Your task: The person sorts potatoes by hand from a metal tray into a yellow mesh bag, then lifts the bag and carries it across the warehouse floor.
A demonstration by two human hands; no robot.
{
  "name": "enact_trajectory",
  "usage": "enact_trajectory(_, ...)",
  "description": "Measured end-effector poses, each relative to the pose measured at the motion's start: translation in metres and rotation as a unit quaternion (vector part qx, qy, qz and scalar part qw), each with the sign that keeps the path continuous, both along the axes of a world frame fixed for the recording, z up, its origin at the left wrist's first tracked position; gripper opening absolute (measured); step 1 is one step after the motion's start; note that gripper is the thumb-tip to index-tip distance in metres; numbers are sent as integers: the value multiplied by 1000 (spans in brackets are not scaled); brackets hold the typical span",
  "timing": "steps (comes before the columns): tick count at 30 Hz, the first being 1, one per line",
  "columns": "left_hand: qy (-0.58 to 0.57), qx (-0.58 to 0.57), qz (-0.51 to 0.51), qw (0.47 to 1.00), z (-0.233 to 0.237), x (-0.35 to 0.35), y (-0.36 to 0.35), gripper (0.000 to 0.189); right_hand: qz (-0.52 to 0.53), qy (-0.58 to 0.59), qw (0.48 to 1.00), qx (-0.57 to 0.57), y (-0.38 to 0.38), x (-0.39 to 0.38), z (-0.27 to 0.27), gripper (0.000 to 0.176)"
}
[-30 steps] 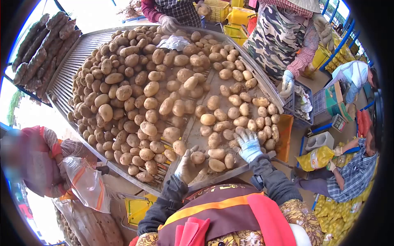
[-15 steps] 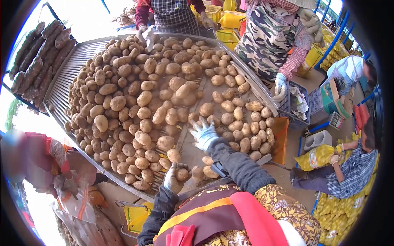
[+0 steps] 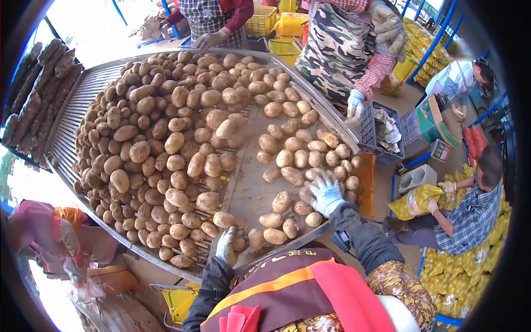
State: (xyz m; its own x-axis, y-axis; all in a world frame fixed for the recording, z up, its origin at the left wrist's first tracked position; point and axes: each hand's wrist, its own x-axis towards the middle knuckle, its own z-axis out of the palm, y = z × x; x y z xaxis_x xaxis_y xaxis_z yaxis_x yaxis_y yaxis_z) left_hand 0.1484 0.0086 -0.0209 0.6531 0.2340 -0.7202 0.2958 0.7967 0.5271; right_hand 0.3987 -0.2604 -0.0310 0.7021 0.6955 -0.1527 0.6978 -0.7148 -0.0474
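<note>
My right hand (image 3: pixel 325 195), in a pale blue and white glove, lies spread with its palm down. It touches potatoes at the right part of the sorting table (image 3: pixel 249 191). Close to the near edge, my gloved left hand (image 3: pixel 225 247) has its fingers stretched out, beside a potato (image 3: pixel 239 243). Loose potatoes (image 3: pixel 275 236) lie between my two hands. A large heap of potatoes (image 3: pixel 160 149) covers the slatted left part of the table, and a smaller group of potatoes (image 3: pixel 301 159) lies on the flat metal part.
Across the table stand a person in a checked apron (image 3: pixel 213 22) and one in a camouflage apron (image 3: pixel 337 55). An orange chute (image 3: pixel 365 182) adjoins the right edge. Crates (image 3: pixel 381 127) stand beyond it. A person holds a yellow mesh sack (image 3: pixel 416 202) at the right.
My right hand has moved right and nearer to me, among other potatoes. My left hand has let go of the potato it held. The view has shifted slightly; the checked-apron person's hand has drawn back.
</note>
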Motion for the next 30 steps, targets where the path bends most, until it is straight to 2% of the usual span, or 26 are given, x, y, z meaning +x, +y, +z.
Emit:
enact_trajectory(1,-2,-3,-11,1000,0,3,-2,34,16,-21,999,29,-12,-11,-2,63)
enact_trajectory(2,13,4,-9,1000,-1,6,-4,34,7,12,999,46,-25,-17,-7,65)
enact_trajectory(3,28,13,-6,1000,-1,9,-5,33,32,-19,996,82,-36,-19,-1,59)
enact_trajectory(5,23,10,-19,1000,-5,13,-6,33,13,-61,994,86,-53,-21,-2,51)
enact_trajectory(6,27,18,-20,999,-12,15,-6,33,-35,-80,975,205,-56,-20,-8,41)
enact_trajectory(7,31,27,-22,999,-18,16,-7,33,-40,-80,975,204,-64,-19,-11,41)
enact_trajectory(9,28,30,-26,999,-24,17,-9,32,-140,-85,948,273,-80,-9,-13,36)
enact_trajectory(11,25,35,-25,999,-25,20,-13,31,-225,-74,914,329,-93,10,-27,31)
enact_trajectory(13,40,44,-10,998,-26,22,-17,31,-304,-43,862,404,-96,40,-48,32)
enact_trajectory(15,48,36,-15,998,-37,23,-18,30,-371,-9,843,389,-85,72,-55,34)
enact_trajectory(16,58,23,-21,998,-39,23,-17,30,-361,-41,862,353,-82,89,-70,39)
enact_trajectory(17,57,27,-12,998,-36,22,-18,30,-372,0,860,349,-75,101,-80,43)
enact_trajectory(19,25,53,4,998,-28,19,-24,28,-379,54,876,292,-59,114,-76,41)
enact_trajectory(20,-33,149,-42,987,-28,13,-25,27,-374,57,878,294,-54,116,-76,41)
enact_trajectory(21,-86,247,-73,962,-29,7,-27,27,-362,119,875,298,-55,121,-82,40)
enact_trajectory(22,-63,92,-29,993,-20,8,-26,29,-349,180,870,299,-56,123,-84,39)
enact_trajectory(23,-39,-68,17,997,-14,9,-26,32,-365,201,837,356,-58,120,-88,38)
enact_trajectory(24,-32,-79,1,996,-11,11,-27,43,-376,120,837,380,-48,104,-67,36)
enact_trajectory(25,-34,-81,10,996,-4,16,-29,43,-382,39,832,401,-28,82,-36,33)
enact_trajectory(27,-120,-129,-53,983,15,21,-37,56,-293,239,787,487,1,38,-20,29)
enact_trajectory(29,-149,-150,-68,975,27,25,-45,58,-154,439,732,497,37,-19,27,27)
enact_trajectory(30,-161,-186,-62,967,34,27,-49,61,-55,373,797,472,49,-35,38,29)
